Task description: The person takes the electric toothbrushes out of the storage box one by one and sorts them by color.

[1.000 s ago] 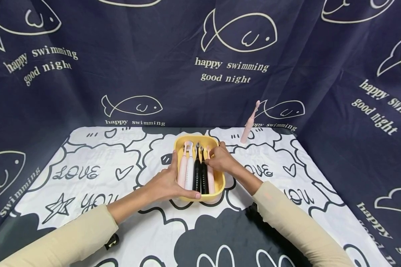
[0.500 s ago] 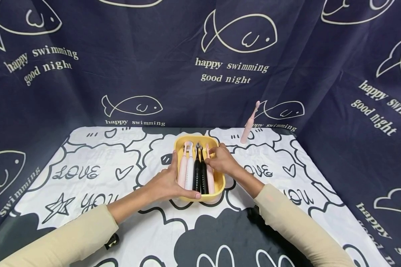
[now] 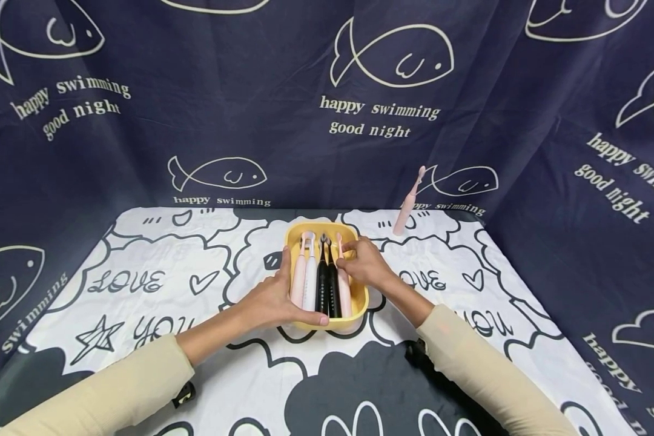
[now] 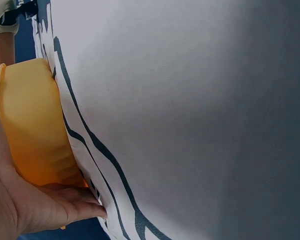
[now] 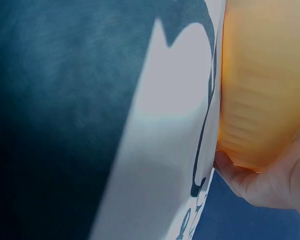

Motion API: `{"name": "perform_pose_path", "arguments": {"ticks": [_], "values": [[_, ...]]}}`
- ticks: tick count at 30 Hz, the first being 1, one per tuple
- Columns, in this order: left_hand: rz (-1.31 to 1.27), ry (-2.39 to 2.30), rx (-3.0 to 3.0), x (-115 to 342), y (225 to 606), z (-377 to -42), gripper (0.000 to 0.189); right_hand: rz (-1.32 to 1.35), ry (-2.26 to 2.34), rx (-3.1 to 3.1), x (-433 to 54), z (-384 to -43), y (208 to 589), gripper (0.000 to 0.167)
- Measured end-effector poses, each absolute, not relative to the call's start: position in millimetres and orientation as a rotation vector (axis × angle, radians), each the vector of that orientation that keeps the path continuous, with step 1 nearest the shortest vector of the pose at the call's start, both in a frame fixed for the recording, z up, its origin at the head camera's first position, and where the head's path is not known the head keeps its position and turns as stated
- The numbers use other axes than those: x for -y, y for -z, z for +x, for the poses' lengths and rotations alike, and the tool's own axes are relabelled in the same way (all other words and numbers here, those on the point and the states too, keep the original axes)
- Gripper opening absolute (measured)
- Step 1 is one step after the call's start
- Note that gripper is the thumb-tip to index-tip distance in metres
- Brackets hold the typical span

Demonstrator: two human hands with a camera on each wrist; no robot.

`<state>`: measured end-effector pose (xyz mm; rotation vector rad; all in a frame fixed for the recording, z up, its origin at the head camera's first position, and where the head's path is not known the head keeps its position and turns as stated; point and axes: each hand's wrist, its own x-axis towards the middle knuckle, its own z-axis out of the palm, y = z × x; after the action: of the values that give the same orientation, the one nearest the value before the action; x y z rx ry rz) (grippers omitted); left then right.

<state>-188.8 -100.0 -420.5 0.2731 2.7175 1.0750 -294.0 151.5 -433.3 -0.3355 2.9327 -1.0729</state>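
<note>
In the head view a yellow bin [image 3: 358, 316] stands on the cloth with several electric toothbrushes lying in it side by side. From left they are a pink one [image 3: 298, 281], a white one [image 3: 309, 284], two black ones [image 3: 322, 284] and a pink toothbrush [image 3: 344, 297]. My left hand [image 3: 275, 300] grips the bin, thumb over its near rim and fingers along its left side. My right hand [image 3: 364, 263] reaches over the right rim, thumb and forefinger at the right pink toothbrush's neck. Its other fingers are outside, against the bin's wall [image 5: 265, 90] in the right wrist view.
Another pink electric toothbrush [image 3: 406, 209] stands upright at the back right of the table. White cloth [image 3: 158, 254] with black drawings covers the tabletop. A dark blue curtain [image 3: 294, 145] with fish outlines hangs behind and at both sides.
The right hand's fingers have shifted slightly, and the right pink toothbrush's head now shows. The right black toothbrush's head has moved a little left. My left hand keeps its hold on the bin.
</note>
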Motion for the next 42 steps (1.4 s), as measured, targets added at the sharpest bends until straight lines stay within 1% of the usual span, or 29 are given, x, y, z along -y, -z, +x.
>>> {"name": "perform_pose_path", "arguments": {"ticks": [2, 3, 9, 13, 19, 21, 23, 26, 28, 30, 34, 37, 39, 41, 42], "values": [[0.276, -1.08, -2.716, 99.7, 420.7, -188.8, 0.182, -0.329, 1.096, -2.914, -149.5, -287.5, 425.5, 0.044], [0.277, -1.083, -2.714, 99.3, 420.6, -188.7, 0.182, -0.334, 1.103, -2.911, -150.8, -291.2, 430.7, 0.043], [0.274, -1.079, -2.715, 99.3, 419.5, -188.0, 0.182, -0.378, 1.128, -2.957, -170.5, -336.4, 491.7, 0.035], [0.264, -1.073, -2.715, 100.0, 419.1, -187.9, 0.183, -0.368, 1.153, -2.927, -171.3, -335.3, 488.7, 0.035], [0.268, -1.082, -2.705, 99.5, 419.1, -187.7, 0.182, -0.315, 1.198, -2.847, -154.5, -286.1, 425.1, 0.04], [0.269, -1.085, -2.707, 99.5, 419.1, -187.7, 0.182, -0.322, 1.219, -2.827, -153.4, -277.8, 415.2, 0.04], [0.269, -1.084, -2.706, 99.7, 419.0, -187.9, 0.183, -0.386, 1.252, -2.838, -160.6, -288.7, 430.2, 0.039], [0.268, -1.083, -2.706, 99.9, 419.2, -187.8, 0.183, -0.405, 1.271, -2.837, -166.0, -298.7, 441.6, 0.038], [0.268, -1.087, -2.7, 100.1, 419.1, -187.5, 0.184, -0.425, 1.267, -2.859, -172.1, -310.1, 455.9, 0.038], [0.268, -1.098, -2.692, 100.3, 418.8, -186.9, 0.184, -0.371, 1.234, -2.862, -172.8, -311.7, 455.9, 0.037], [0.266, -1.111, -2.676, 100.3, 418.0, -185.7, 0.184, -0.37, 1.184, -2.91, -185.9, -339.4, 487.8, 0.032], [0.263, -1.113, -2.674, 100.2, 417.8, -185.2, 0.184, -0.367, 1.185, -2.893, -192.7, -354.3, 501.5, 0.031], [0.265, -1.117, -2.677, 100.2, 417.3, -185.1, 0.184, -0.39, 1.2, -2.882, -195.2, -358.5, 504.7, 0.032], [0.268, -1.121, -2.678, 100.2, 417.4, -185.4, 0.184, -0.412, 1.223, -2.857, -188.3, -338.5, 480.3, 0.034], [0.269, -1.12, -2.68, 100.2, 417.1, -185.5, 0.184, -0.458, 1.261, -2.842, -189.2, -335.3, 475.4, 0.036]]}}
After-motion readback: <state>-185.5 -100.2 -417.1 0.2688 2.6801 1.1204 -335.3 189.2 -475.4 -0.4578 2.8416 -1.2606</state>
